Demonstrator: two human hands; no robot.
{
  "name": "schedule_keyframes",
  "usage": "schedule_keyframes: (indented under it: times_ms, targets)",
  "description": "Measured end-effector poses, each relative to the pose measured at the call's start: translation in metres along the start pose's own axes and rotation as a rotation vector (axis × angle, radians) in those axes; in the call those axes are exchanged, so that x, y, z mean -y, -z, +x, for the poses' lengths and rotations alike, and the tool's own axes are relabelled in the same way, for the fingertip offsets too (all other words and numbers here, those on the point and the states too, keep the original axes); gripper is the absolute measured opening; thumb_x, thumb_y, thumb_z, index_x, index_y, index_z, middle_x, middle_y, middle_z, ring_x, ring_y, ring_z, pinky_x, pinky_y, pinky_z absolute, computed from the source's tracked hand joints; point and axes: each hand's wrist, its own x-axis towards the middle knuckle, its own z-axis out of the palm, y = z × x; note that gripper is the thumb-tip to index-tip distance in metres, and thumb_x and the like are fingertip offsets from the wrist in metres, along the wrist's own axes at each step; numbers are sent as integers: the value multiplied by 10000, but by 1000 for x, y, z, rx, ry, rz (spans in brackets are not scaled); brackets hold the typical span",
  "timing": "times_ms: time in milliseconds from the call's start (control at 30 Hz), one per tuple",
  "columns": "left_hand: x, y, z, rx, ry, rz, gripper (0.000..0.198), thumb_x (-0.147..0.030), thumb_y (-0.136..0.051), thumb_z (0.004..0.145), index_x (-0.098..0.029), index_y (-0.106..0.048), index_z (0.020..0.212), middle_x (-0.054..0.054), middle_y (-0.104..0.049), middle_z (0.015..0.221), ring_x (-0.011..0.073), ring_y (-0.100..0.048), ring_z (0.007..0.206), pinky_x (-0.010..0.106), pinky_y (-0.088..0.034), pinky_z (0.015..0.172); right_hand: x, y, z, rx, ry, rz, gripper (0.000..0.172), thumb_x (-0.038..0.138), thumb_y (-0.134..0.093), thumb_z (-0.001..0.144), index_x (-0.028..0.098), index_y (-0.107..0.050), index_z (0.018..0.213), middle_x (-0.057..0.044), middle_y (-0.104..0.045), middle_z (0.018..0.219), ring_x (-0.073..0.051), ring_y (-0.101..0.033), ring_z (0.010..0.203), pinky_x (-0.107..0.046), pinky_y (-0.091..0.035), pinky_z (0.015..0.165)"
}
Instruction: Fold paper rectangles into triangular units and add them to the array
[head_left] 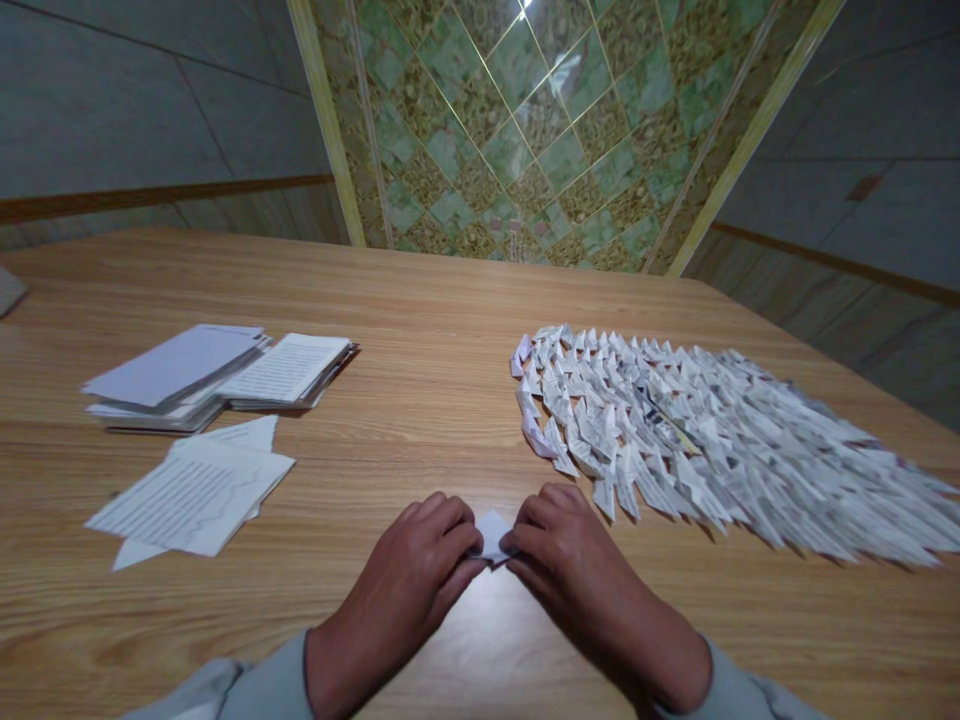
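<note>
A small folded piece of white paper [493, 533] is held between both hands, low in the middle of the view. My left hand [416, 560] pinches its left end, fingers closed. On the opposite end my right hand [574, 560] grips it between thumb and fingers. The paper's pointed top shows between the hands; its ends are hidden under my fingers. Just beyond my right hand lies a large group of folded paper pieces [675, 430], set in rows with pointed tips. Loose printed sheets [199, 495] lie to the left of my left hand.
On the wooden table [420, 330], a stack of white paper [176, 365] stands at the left, touching a smaller stack of printed sheets [289, 365]. A pale object [9, 292] is cut off at the left edge. A green tiled wall [517, 130] rises behind.
</note>
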Motion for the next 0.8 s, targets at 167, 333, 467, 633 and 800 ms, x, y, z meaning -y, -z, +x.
schedule_keyframes:
  times_ms: [167, 333, 467, 633, 800]
  targets:
    - [2, -1, 0, -8, 16, 1, 112, -184, -585, 971, -191, -658, 886, 63, -653, 918, 241, -577, 854, 358, -448, 746, -1, -1, 0, -9, 9, 35, 58, 243, -710, 935, 218, -695, 885, -18, -656, 877, -209, -518, 890, -346, -343, 809]
    - [2, 2, 1, 8, 52, -12, 96, -198, -600, 963, -187, -650, 882, 56, -651, 898, 241, -579, 836, 356, -436, 734, -5, -9, 1, -41, -59, 130, 118, 207, -680, 953, 185, -666, 838, -23, -651, 845, -204, -529, 855, -338, -350, 788]
    - [5, 3, 1, -24, 112, -62, 182, -221, -566, 991, -193, -642, 828, 43, -642, 868, 230, -586, 843, 336, -432, 730, -4, -9, 2, -30, -136, 168, 107, 186, -674, 950, 172, -660, 845, -23, -644, 864, -204, -537, 871, -337, -357, 805]
    - [7, 1, 5, -2, 138, -1, 144, -208, -590, 977, -185, -636, 842, 47, -641, 878, 242, -584, 853, 356, -426, 753, 1, -10, 5, -44, -178, 100, 108, 151, -656, 940, 161, -655, 833, -37, -640, 862, -218, -535, 875, -347, -356, 805]
    - [6, 3, 8, 43, 134, 42, 120, -252, -610, 973, -180, -625, 878, 54, -636, 906, 251, -574, 863, 366, -418, 753, 4, -13, 8, -75, -195, 28, 131, 123, -641, 922, 163, -650, 798, -45, -634, 829, -225, -539, 846, -356, -353, 804]
